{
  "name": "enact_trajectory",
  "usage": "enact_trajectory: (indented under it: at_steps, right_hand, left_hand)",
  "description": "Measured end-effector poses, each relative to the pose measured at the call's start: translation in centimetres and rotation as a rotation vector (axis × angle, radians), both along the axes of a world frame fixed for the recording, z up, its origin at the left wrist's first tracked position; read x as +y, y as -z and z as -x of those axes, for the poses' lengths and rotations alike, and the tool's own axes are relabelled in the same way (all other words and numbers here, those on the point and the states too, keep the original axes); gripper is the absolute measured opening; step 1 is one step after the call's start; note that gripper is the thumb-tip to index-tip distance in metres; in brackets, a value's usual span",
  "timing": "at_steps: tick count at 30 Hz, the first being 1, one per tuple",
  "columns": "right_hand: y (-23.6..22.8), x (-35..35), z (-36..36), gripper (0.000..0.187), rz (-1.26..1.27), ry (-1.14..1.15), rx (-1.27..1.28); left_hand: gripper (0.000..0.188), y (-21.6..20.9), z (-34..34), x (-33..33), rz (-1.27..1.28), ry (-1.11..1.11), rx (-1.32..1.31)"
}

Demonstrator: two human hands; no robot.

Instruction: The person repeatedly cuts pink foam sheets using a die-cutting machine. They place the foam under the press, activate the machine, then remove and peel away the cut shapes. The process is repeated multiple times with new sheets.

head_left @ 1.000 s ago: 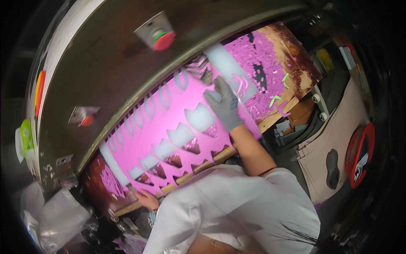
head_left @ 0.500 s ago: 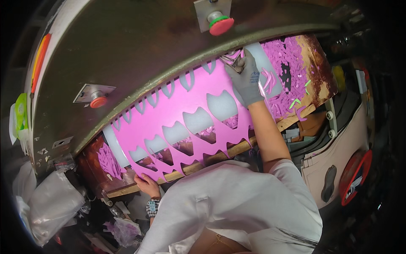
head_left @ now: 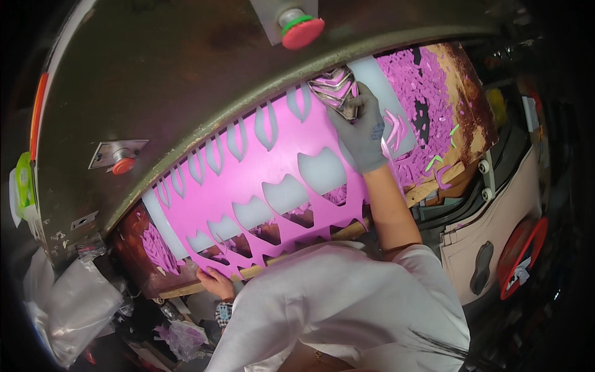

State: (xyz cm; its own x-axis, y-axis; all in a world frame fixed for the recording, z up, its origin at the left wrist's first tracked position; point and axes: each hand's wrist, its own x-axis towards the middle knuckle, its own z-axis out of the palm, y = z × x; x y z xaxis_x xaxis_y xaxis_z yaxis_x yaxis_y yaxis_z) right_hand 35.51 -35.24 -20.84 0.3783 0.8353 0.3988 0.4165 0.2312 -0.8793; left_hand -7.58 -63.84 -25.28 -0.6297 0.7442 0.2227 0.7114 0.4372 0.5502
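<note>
A pink sheet (head_left: 238, 177) with rows of cut-out openings lies across a pale cutting board (head_left: 373, 77). In my gloved right hand (head_left: 364, 129) is a metal cutting die (head_left: 338, 90), with chevron-shaped blades and pink material between them. The die is over the sheet's far right part, close to the edge of the machine's dark green beam (head_left: 204, 68). My bare left hand (head_left: 216, 284) is at the sheet's near left corner, its fingers bent against the edge; the fingertips are partly hidden.
Pink scraps (head_left: 403, 77) cover the board's right end, and more scraps (head_left: 158, 248) heap at the left. Two red push buttons (head_left: 302, 32) stick out from the beam. Clear plastic bags (head_left: 77, 304) hang at lower left. Stacked beige sheets (head_left: 496, 217) stand at right.
The cutting die is tilted so more of its bladed face shows in my right hand. My left hand stays by the sheet's near corner. The whole view has shifted slightly.
</note>
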Motion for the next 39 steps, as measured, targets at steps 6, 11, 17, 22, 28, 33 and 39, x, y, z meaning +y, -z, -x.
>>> enact_trajectory:
  at_steps: [6, 11, 17, 22, 28, 33, 39]
  right_hand:
    - [-3.3, -1.3, -0.7, 0.066, -0.002, 0.193, 0.171]
    - [-11.5, -0.5, 0.7, 0.088, -0.391, 0.31, -0.457]
    - [-11.1, -2.9, 2.4, 0.102, -0.463, 0.361, -0.477]
    - [-8.9, -5.0, -0.3, 0.102, -0.389, 0.19, -0.516]
    - [-1.1, -12.7, -5.9, 0.063, 0.163, 0.338, -0.141]
    - [3.4, -13.8, -8.1, 0.034, 0.276, 0.09, 0.071]
    - [0.2, -19.0, -7.8, 0.032, 0.285, 0.176, 0.11]
  left_hand:
    - [0.038, -0.2, -0.2, 0.5, -0.032, -0.042, 0.064]
    - [0.037, 0.3, -0.9, 0.9, -0.106, -0.069, 0.122]
    - [0.037, 0.4, -1.7, -0.3, -0.137, -0.059, 0.204]
    - [0.037, -0.5, -1.6, -0.7, -0.113, -0.044, 0.194]
    - [0.036, -1.7, -1.5, -0.8, -0.071, -0.016, 0.16]
    - [0.032, -2.0, -0.4, -0.1, -0.048, -0.017, -0.049]
    - [0.025, -2.2, -0.2, -1.9, -0.168, -0.014, -0.035]
